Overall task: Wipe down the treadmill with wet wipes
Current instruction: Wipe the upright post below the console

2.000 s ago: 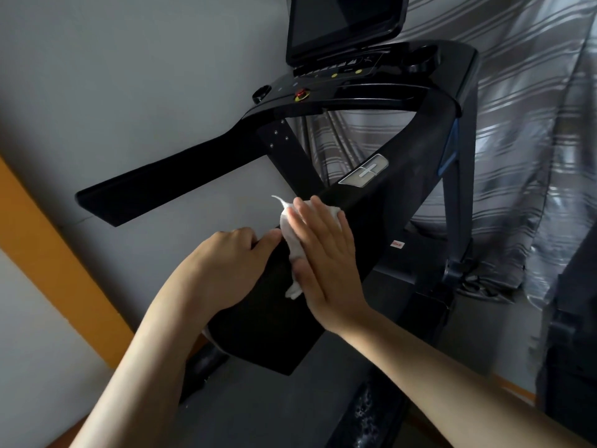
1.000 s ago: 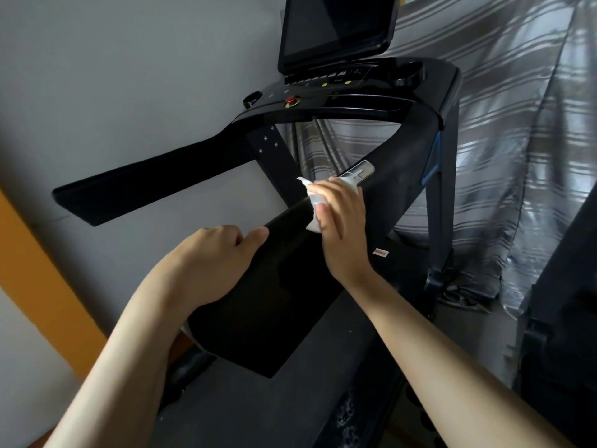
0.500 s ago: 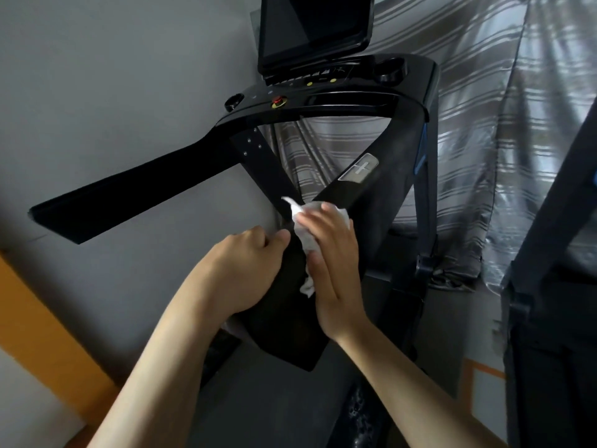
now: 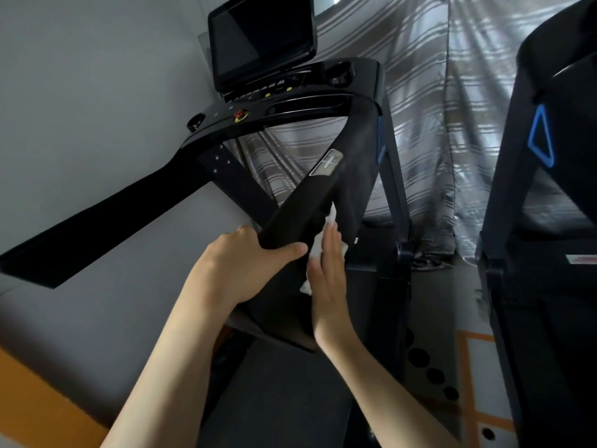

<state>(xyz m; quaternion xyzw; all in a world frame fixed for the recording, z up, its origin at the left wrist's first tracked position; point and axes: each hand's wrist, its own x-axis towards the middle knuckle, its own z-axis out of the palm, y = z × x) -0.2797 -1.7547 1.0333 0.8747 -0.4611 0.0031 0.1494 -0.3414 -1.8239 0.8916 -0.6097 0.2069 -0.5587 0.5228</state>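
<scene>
So here I am at the treadmill (image 4: 392, 176), working on the black handrail (image 4: 298, 215) that runs down from the console (image 4: 290, 103) toward me. My left grip (image 4: 245, 263) is wrapped around that rail near its lower end, thumb lying across the top and fingers curled over the far edge, so it's closed firmly on the rail. My right grip (image 4: 329, 286) is flat, fingers straight and together, pressing the white wet wipe (image 4: 318, 245) against the rail's outer side face, right next to my left thumb. The wipe is bunched up and pokes out above my fingertips and below the palm. Further up the same rail there's a silver button pad (image 4: 327, 162), well apart from the wipe. On the console I can see a dark screen (image 4: 261, 37) and a red knob (image 4: 240, 114). The far handrail (image 4: 106, 218) sticks out to the left along the grey wall. A striped curtain (image 4: 426, 124) hangs behind, a second machine (image 4: 549, 221) stands on the right, and the belt (image 4: 284, 402) is below my arms.
</scene>
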